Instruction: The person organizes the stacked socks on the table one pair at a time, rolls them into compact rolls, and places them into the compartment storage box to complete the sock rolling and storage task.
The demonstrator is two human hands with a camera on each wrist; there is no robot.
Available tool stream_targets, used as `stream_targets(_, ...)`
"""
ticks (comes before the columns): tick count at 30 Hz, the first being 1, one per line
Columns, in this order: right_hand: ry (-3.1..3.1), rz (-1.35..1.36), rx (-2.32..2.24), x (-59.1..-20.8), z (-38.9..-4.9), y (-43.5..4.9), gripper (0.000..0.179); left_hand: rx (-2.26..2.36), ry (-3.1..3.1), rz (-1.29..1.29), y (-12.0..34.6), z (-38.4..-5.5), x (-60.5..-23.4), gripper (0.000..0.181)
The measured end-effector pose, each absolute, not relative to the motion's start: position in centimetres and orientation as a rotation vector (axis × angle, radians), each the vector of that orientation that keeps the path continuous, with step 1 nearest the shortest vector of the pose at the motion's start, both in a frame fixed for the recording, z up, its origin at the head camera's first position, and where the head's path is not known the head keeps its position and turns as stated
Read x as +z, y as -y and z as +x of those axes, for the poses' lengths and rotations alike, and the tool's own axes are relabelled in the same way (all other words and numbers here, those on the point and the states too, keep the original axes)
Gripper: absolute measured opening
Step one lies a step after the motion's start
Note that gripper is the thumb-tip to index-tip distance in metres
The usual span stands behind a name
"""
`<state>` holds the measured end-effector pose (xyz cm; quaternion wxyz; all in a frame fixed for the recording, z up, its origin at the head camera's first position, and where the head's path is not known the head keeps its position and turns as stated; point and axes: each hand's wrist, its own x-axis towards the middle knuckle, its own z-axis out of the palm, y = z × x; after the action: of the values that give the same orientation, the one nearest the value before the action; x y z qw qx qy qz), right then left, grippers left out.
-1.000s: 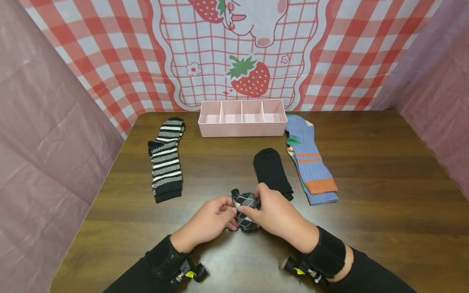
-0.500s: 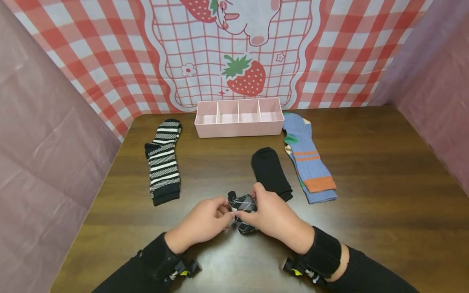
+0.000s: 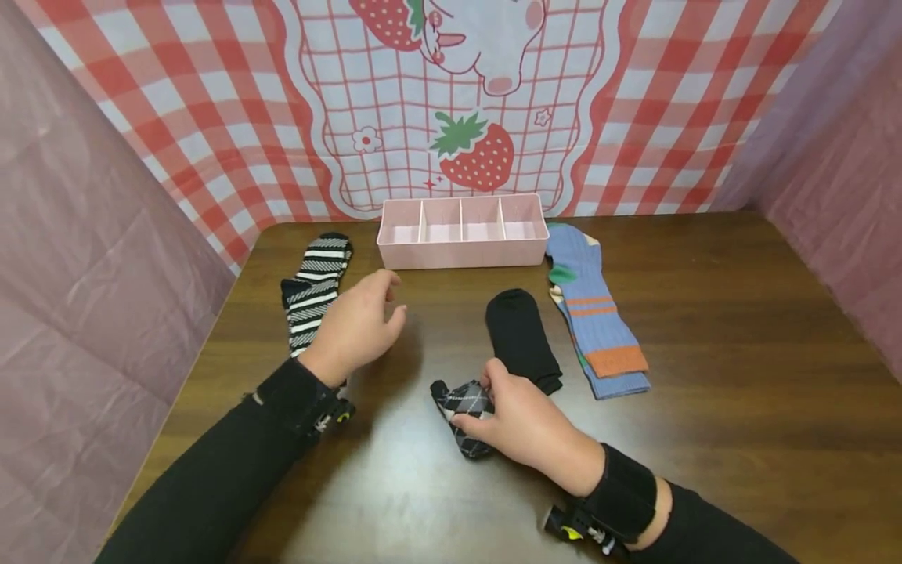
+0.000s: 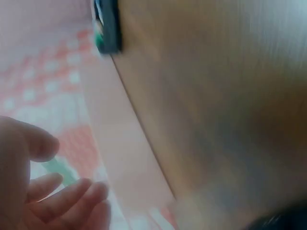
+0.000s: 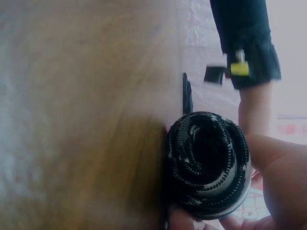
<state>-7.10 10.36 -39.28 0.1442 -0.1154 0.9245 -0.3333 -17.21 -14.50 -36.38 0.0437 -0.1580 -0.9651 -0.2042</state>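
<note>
My right hand (image 3: 524, 415) holds a rolled-up pair of grey and black argyle socks (image 3: 468, 403) on the table, thumb on the near side and fingers on the far side. Seen end-on in the right wrist view, the rolled socks (image 5: 211, 165) show coiled layers. My left hand (image 3: 359, 325) is raised over the table with loosely bent fingers and nothing in them. It partly covers the black and white striped socks (image 3: 320, 270); whether it touches them cannot be told. Black socks (image 3: 520, 333) lie flat just beyond my right hand.
A pink box (image 3: 461, 254) with several compartments stands at the table's back edge, before a checked cloth (image 3: 232, 117). Blue socks with orange bands (image 3: 599, 313) lie to its right. The wooden table (image 3: 740, 376) extends to both sides.
My left hand has let go of the rolled argyle socks and moved up and left, toward the striped socks. The right hand stays on the roll, which has barely shifted.
</note>
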Motion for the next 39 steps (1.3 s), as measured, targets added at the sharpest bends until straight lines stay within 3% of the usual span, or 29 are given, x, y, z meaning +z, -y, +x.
stream_targets(9,-2.654,-0.352,-0.988,-39.5,-7.0,-10.6,0.053,-0.596,2.893,-0.264,15.9,-24.3,-36.6,0.046)
stream_targets(20,-2.622,-0.356,-0.996,-39.7,-7.1,-10.9,0.052,-0.788,2.885,-0.070,14.7,-30.0,-36.0,0.051)
stream_targets(29,-2.632,-0.394,-0.990,-39.6,-7.4,-11.2,0.054,-1.082,2.901,0.147,13.8,-32.7,-36.5,0.052)
stream_targets(39,-2.604,-0.407,-1.003,-39.8,-7.6,-11.3,0.054,-1.363,2.762,0.183,13.5,-33.1,-39.9,0.053)
